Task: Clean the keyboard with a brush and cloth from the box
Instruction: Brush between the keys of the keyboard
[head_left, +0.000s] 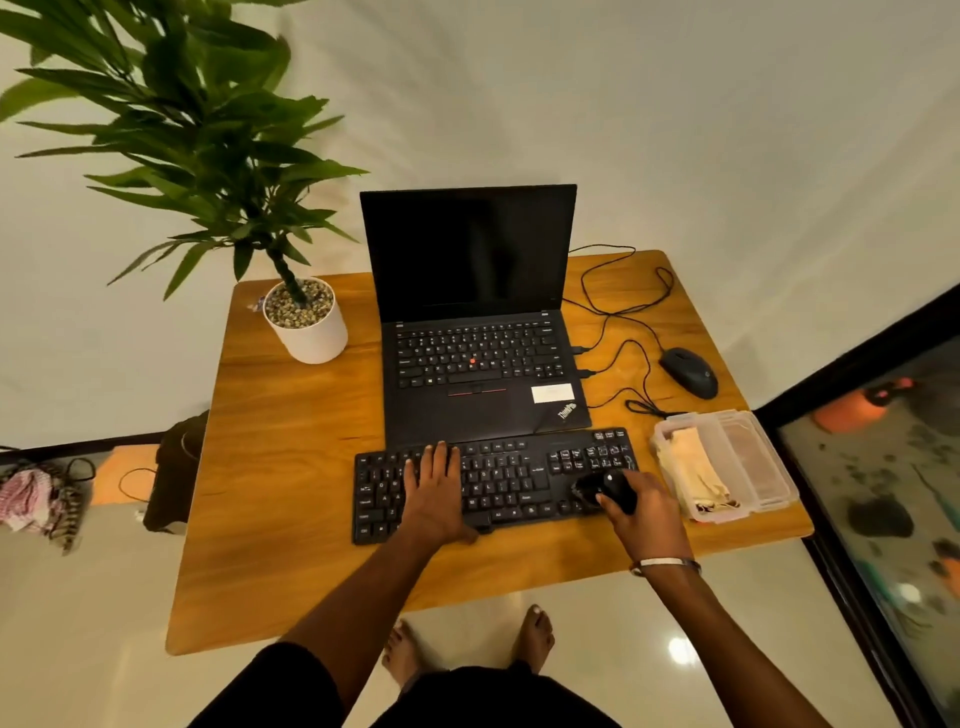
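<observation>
Your left hand (434, 486) lies flat with straight fingers on the keyboard (498, 480); your right hand's (647, 519) fingers grip the brush (605, 491) over its lower-right keys.

Left hand (434, 493) flat on keyboard (498, 483) (right hand (644, 519) grips brush (605, 491)).

A home work corner: an open black laptop (470, 332) on a small wooden bench (291, 467), potted green plant (304, 317) left of it, glossy tiled floor (78, 623) below.
</observation>
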